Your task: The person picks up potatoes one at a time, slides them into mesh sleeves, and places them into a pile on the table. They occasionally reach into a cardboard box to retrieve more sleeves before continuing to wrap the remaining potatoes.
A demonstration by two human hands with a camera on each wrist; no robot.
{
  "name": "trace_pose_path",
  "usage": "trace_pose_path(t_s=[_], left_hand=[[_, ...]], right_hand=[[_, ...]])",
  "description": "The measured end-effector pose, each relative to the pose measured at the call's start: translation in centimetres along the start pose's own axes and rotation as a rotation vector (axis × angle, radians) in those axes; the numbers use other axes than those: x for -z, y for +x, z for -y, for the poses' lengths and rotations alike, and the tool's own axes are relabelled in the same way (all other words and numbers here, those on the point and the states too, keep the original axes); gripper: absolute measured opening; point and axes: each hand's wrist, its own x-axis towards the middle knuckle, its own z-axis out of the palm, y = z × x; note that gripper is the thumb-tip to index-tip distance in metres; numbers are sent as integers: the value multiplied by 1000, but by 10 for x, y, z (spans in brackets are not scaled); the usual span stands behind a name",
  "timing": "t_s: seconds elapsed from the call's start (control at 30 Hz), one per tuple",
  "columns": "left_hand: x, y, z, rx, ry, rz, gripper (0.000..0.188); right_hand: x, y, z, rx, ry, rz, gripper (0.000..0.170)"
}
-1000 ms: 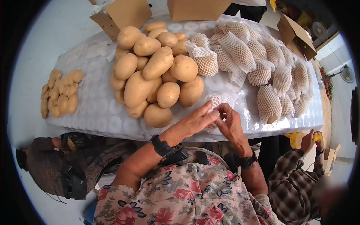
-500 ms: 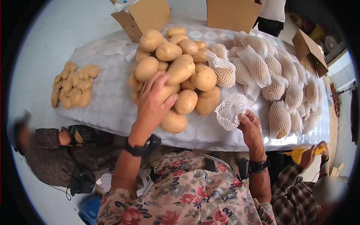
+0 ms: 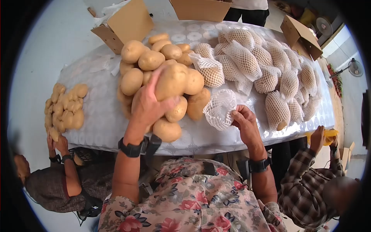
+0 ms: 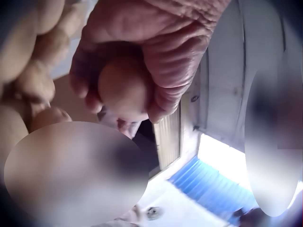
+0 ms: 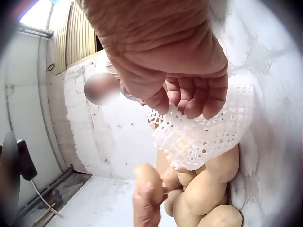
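Observation:
My left hand (image 3: 148, 104) grips a large potato (image 3: 172, 82) over the front of the potato pile. In the left wrist view the fingers and thumb curl round that potato (image 4: 124, 87). My right hand (image 3: 246, 123) pinches the edge of a white foam net sleeve (image 3: 220, 110), which stands open like a ring just right of the pile. The right wrist view shows the net sleeve (image 5: 201, 135) hanging from the fingertips. Loose potatoes (image 3: 132, 82) lie heaped in front of me, and several net-wrapped potatoes (image 3: 278, 110) are stacked on the right.
A patterned cloth covers the table (image 3: 104, 127). Smaller potatoes (image 3: 66, 108) lie at the left end, where another person's hands (image 3: 58, 145) hold one. Cardboard boxes (image 3: 125, 27) stand along the far edge. At right, a person in a checked shirt (image 3: 305, 189) holds yellow netting (image 3: 328, 136).
My left hand left the net sleeve, reached to the pile and has now lifted a large potato. My right hand kept the sleeve, which has opened into a ring.

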Motion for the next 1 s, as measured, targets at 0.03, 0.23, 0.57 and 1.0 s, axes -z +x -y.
trace_pose_path(t_s=[0.03, 0.23, 0.57, 1.0], left_hand=[[-1, -9, -4, 5, -165, 77, 74], [-74, -35, -4, 85, -198, 426, 76], [-116, -45, 32, -14, -174, 204, 67], [-122, -48, 25, 188, -1044, 387, 71]], right_hand=[[-1, 0, 2, 27, -27, 20, 12], [-5, 0, 12, 107, -147, 73, 11], [-19, -45, 55, 332, -505, 429, 12], [-32, -62, 49, 589, -505, 196, 8]])
